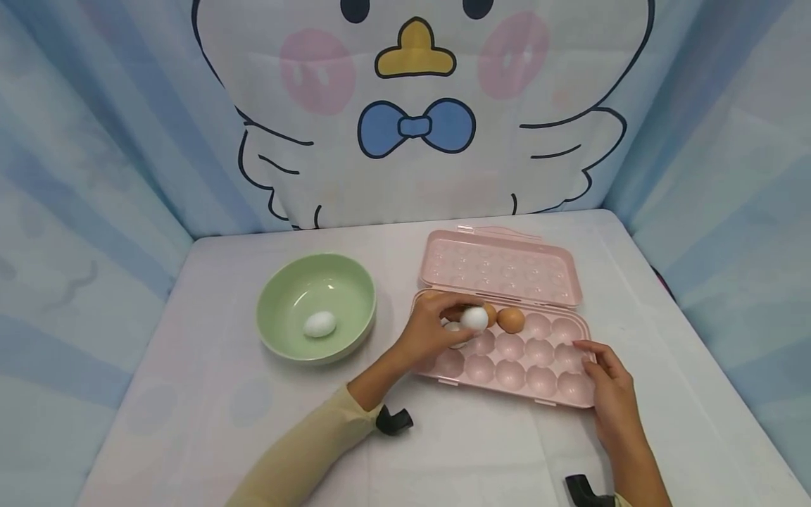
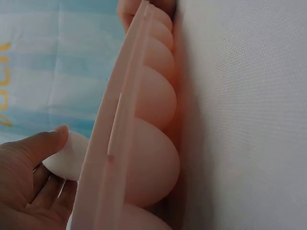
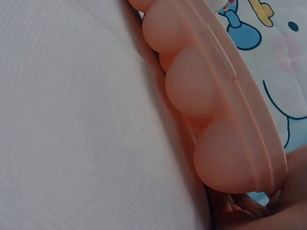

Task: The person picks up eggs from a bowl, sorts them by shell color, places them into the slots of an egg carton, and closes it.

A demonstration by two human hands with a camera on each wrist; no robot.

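My left hand pinches a white egg between thumb and fingers, over the left part of a pink egg tray. Under that hand another pale egg shows in the tray, partly covered. Two brown eggs sit in the back row, one of them half hidden by the held egg. At the tray's right end my right hand grips the edge, thumb on top. In the right wrist view its fingers curl beneath the tray's corner.
Left of the tray stands a green bowl with one white egg inside. The tray's hinged lid lies folded back behind it. A white cloth covers the table, and printed curtains surround its back and sides.
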